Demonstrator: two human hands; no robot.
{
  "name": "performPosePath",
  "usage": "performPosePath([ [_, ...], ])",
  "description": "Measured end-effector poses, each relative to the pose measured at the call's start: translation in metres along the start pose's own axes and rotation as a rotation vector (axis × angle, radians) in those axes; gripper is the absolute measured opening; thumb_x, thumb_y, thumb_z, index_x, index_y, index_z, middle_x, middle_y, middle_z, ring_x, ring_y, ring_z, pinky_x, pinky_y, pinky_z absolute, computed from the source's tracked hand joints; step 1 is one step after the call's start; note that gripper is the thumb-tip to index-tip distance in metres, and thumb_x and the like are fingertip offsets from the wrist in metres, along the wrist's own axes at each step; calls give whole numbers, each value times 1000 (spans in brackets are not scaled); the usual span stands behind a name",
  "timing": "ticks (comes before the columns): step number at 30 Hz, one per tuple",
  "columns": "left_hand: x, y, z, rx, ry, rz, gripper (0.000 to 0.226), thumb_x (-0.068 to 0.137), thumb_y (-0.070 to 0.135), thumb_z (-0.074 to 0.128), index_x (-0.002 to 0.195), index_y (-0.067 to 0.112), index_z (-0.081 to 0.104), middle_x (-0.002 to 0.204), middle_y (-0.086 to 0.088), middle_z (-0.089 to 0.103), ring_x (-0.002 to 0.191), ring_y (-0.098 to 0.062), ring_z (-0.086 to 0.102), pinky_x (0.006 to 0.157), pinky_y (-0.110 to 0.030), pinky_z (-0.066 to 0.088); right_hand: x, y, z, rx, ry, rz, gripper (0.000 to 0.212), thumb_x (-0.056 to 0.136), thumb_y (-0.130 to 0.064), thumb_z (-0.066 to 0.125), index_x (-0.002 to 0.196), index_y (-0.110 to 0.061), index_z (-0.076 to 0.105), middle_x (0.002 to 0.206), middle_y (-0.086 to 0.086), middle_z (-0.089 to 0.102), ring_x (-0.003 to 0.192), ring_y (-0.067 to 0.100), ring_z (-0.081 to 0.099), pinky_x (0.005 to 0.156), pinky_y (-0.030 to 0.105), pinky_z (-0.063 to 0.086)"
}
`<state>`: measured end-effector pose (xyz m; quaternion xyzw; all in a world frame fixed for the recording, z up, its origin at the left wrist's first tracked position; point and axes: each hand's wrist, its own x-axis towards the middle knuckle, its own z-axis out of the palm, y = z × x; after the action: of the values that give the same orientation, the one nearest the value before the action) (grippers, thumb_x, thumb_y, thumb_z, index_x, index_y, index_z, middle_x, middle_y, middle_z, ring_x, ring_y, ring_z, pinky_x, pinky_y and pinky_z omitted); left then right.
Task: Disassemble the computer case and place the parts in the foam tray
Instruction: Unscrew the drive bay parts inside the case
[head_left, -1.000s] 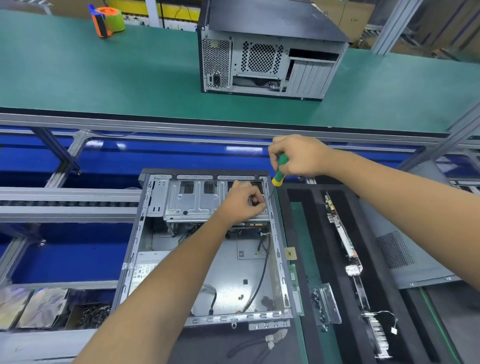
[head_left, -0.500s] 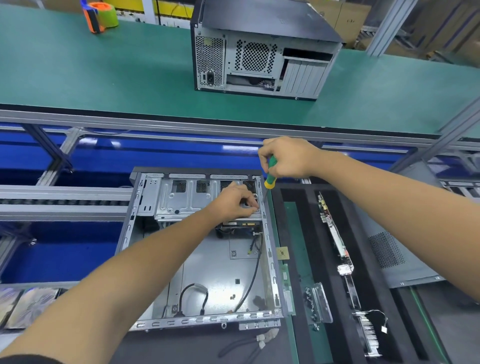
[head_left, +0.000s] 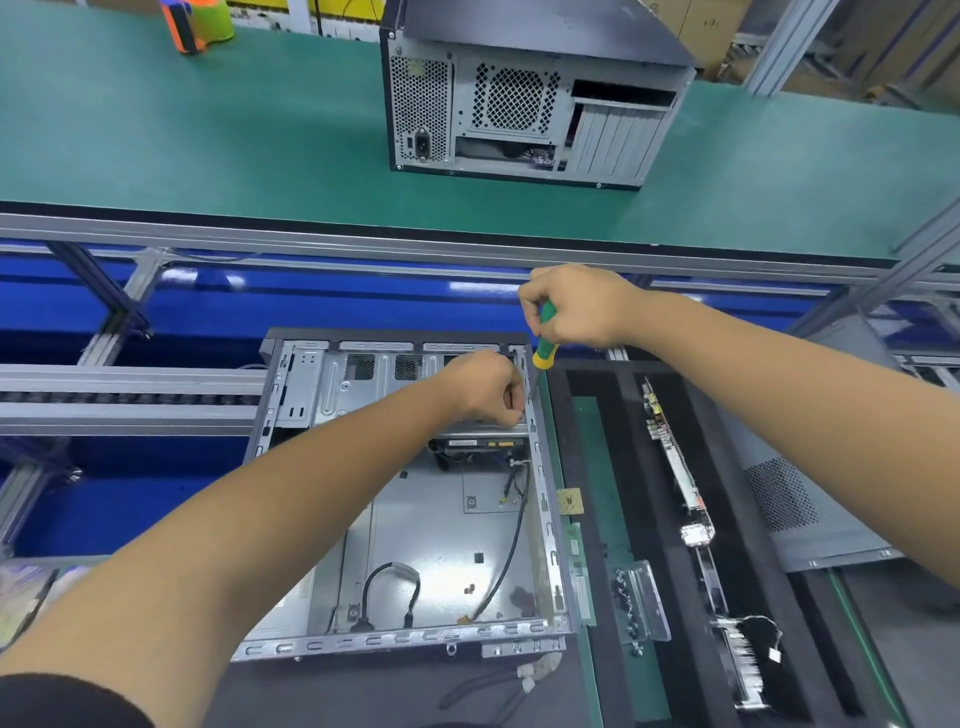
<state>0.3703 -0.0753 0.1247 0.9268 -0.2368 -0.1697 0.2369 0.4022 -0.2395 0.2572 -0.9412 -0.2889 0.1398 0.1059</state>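
Green conveyor belt (head_left: 208, 130) is seen beyond the open computer case (head_left: 415, 519), with a closed tower (head_left: 519, 93) stood on it. A screwdriver (head_left: 544, 343) is gripped by the right hand (head_left: 576, 306) above the case's far right corner. The left hand (head_left: 485, 387) is curled there; whether anything is pinched cannot be told. The foam tray (head_left: 608, 467), parts laid in it, lies just right of the case.

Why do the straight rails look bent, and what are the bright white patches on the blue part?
In the head view the wide-angle lens bows the conveyor rail near the edges; the white patches on the blue panel look like glare from overhead lights; the open computer case floor also shines; the left forearm near the bottom edge looks stretched and soft.
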Motion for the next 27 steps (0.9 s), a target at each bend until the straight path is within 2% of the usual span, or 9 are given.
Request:
performPosePath([
  [3,-2,1,6,78,80,17,5,70,26,69,75,27,70,69,18,67,69,-2,62,60,-22,50,2,-1,1,5,1,-9,18,75,-6,60,71,-24,63,86,-12,58,78,11,56,62,33,43],
  [8,-8,-11,18,31,170,30,8,73,29,75,81,27,75,80,14,72,74,-3,65,71,-27,57,5,0,1,18,-9,1,20,73,-6,60,70,-25,62,85,-12,60,78,8,56,61,30,40],
  [13,-7,-10,12,119,121,69,4,73,30,68,74,34,68,74,18,69,72,-3,63,67,-24,54,3,5,1,50,1,17,19,72,-5,60,70,-23,62,84,-12,62,75,7,56,58,28,35],
  [17,-4,-11,2,153,40,102,8,80,28,69,85,31,75,80,19,71,74,-2,64,68,-22,49,2,7,1,59,0,18,19,74,-4,60,70,-23,62,85,-9,64,76,7,57,59,27,35],
  [21,3,-12,-11,194,-79,171,9,91,31,71,96,25,75,92,12,75,83,-7,69,73,-27,55,4,5,1,50,2,9,19,73,-4,60,70,-22,62,86,-8,64,78,12,58,59,29,36],
  [27,5,-7,-6,262,-31,159,6,86,29,69,89,27,74,76,15,68,75,-7,62,64,-25,47,6,3,2,39,2,-10,18,72,-5,58,70,-23,61,83,-10,62,72,6,55,57,28,34],
])
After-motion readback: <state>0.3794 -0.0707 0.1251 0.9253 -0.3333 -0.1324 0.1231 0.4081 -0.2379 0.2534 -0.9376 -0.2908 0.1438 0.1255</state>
